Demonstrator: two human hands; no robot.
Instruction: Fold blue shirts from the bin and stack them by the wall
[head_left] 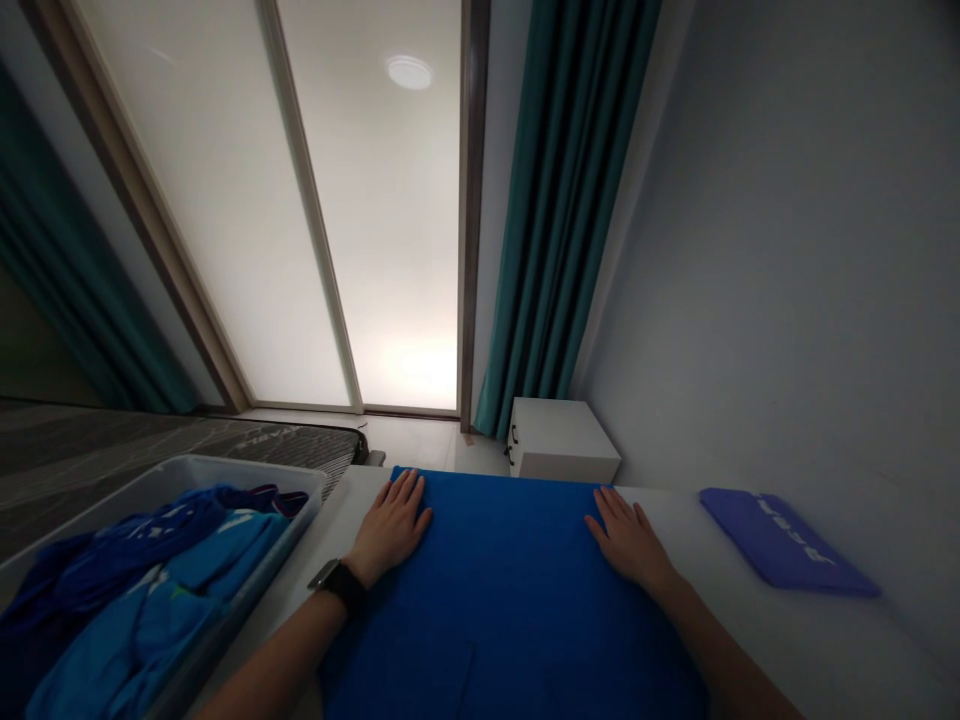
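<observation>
A plain blue garment point(517, 570) lies spread flat on the white table, with a short seam or fold line near its lower middle. What kind of garment it is I cannot tell. My left hand point(394, 525), a dark watch on its wrist, lies flat on the garment's far left corner with fingers stretched forward. On the far right corner rests my right hand point(626, 538), also flat with fingers extended. Neither hand grips anything.
To the left stands a pale plastic bin point(259, 465) with several crumpled blue clothes point(172, 580). A folded purple item point(784, 540) with white lettering lies on the white table point(675, 510) at right. Beyond the table are a white cabinet point(562, 430), teal curtains point(574, 200) and frosted sliding doors point(382, 230).
</observation>
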